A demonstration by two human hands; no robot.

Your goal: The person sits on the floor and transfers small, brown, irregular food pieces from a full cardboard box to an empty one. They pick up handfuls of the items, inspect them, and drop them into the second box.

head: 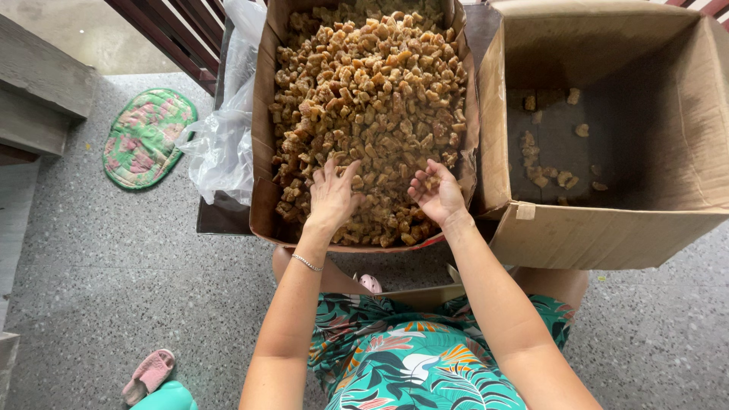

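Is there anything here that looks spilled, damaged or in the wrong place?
Nothing looks spilled. The full box bulges and its near rim is bent beside the right hand. A clear plastic bag hangs crumpled outside it. The second box holds only a few scattered brown pieces.

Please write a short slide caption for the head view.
Both hands sift brown chunks in a full cardboard box.

Green quilted mat (146, 137) (floral), clear plastic bag (224, 137), pink slipper (148, 373)
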